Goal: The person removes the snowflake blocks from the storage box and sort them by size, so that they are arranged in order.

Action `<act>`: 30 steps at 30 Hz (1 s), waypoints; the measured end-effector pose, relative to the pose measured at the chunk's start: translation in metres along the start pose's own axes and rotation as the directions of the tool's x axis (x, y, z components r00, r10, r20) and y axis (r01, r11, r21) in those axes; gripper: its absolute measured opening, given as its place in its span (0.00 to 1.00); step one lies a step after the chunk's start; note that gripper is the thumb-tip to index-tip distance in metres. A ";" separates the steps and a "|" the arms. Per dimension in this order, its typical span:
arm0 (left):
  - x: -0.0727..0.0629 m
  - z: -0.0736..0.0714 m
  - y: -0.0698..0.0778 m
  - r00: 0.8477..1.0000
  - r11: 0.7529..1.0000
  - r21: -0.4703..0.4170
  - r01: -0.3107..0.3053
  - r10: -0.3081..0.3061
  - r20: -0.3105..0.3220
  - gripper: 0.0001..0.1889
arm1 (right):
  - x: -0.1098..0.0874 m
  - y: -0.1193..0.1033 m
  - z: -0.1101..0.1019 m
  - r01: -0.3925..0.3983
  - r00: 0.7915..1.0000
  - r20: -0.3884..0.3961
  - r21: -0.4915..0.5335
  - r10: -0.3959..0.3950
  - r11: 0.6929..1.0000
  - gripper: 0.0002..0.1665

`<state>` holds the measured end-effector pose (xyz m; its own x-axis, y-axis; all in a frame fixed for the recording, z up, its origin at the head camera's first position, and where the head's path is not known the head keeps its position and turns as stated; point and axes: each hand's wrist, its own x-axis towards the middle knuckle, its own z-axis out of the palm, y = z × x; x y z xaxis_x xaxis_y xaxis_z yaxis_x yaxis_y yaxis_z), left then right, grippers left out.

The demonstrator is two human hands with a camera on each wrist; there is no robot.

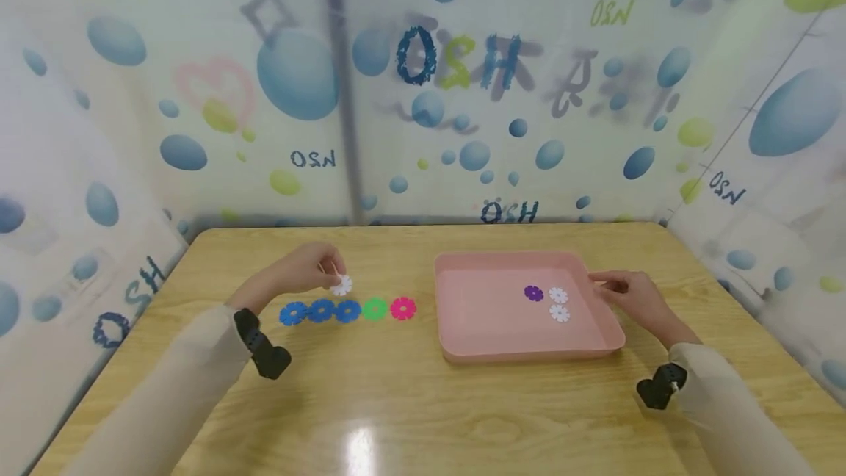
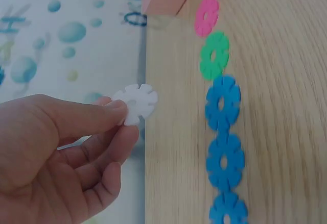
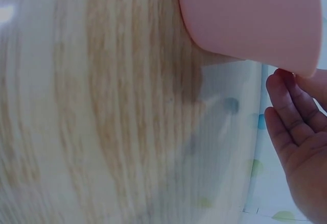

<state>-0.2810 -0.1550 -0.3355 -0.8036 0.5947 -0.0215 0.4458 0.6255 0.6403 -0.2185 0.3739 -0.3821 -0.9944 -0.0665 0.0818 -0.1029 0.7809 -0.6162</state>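
My left hand point(image 1: 307, 268) pinches a white notched plastic disc point(image 2: 137, 103) between thumb and fingertips, raised above the table. Nearer to me lies a row of flower-shaped discs: three blue discs point(image 1: 321, 310) linked together, a green disc point(image 1: 374, 308) at their right end and a pink disc point(image 1: 403, 308) beyond it. Whether the green one is joined to the blue, I cannot tell. On the right, my right hand point(image 1: 633, 298) holds the right rim of a pink tray point(image 1: 489, 350), thumb and fingers at its edge. Inside the tray are a purple disc point(image 1: 533, 293) and two white discs point(image 1: 558, 304).
The wooden table point(image 1: 396, 410) extends in front of me, with a patterned curtain point(image 1: 410, 153) behind it and at both sides. Each wrist carries a black camera on a strap, the left camera point(image 1: 263, 347) and the right camera point(image 1: 661, 386).
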 end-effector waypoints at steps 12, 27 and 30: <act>-0.052 -0.022 -0.052 0.992 0.992 -0.049 0.119 -0.120 -0.024 0.08 | -0.001 0.001 0.001 0.020 1.000 -0.003 0.006 -0.020 1.000 0.18; -0.075 -0.022 -0.086 0.959 0.958 -0.034 0.284 -0.284 0.003 0.11 | 0.000 -0.002 0.000 0.004 1.000 0.001 0.009 -0.004 1.000 0.18; -0.075 -0.018 -0.090 0.958 0.957 -0.034 0.287 -0.287 -0.008 0.11 | 0.001 0.000 0.000 0.003 1.000 0.003 0.007 -0.003 1.000 0.18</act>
<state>-0.2681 -0.2652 -0.3780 -0.9011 0.3859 -0.1979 0.1829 0.7520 0.6333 -0.2190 0.3736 -0.3819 -0.9941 -0.0707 0.0816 -0.1063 0.7761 -0.6216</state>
